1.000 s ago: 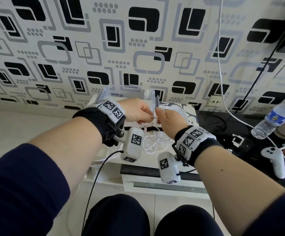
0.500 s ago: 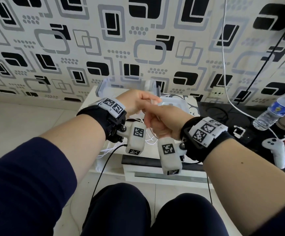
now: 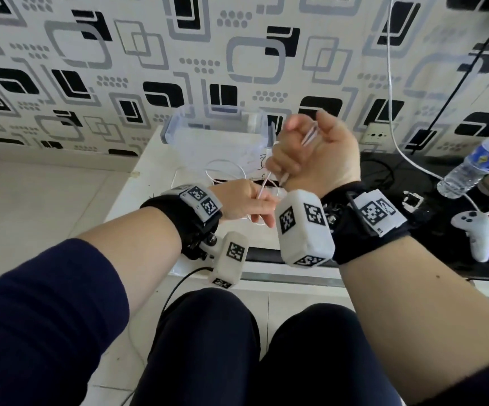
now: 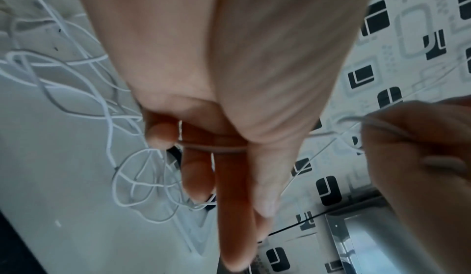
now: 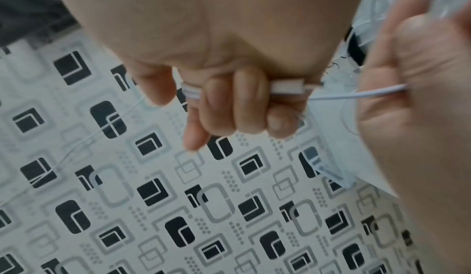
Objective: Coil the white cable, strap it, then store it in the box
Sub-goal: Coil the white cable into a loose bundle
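Patterned wallpaper behind; mid-frame my right hand is fisting the white cable loops while my left hand is pinching slack to feed turns.

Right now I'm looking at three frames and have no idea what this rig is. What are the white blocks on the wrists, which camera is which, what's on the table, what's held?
No robot here: a person works with bare hands. The white blocks are cameras strapped to each wrist, with printed marker tags. The wide picture comes from a head camera looking down; the other two look along each hand.

The right hand is raised, fingers curled round the white cable and its plug end. The left hand sits lower and pinches the same cable, with one run passing between its fingers in the left wrist view. The rest lies in loose loops on the white table. A clear plastic box stands behind, by the wall. At the right are a water bottle and a white game controller.
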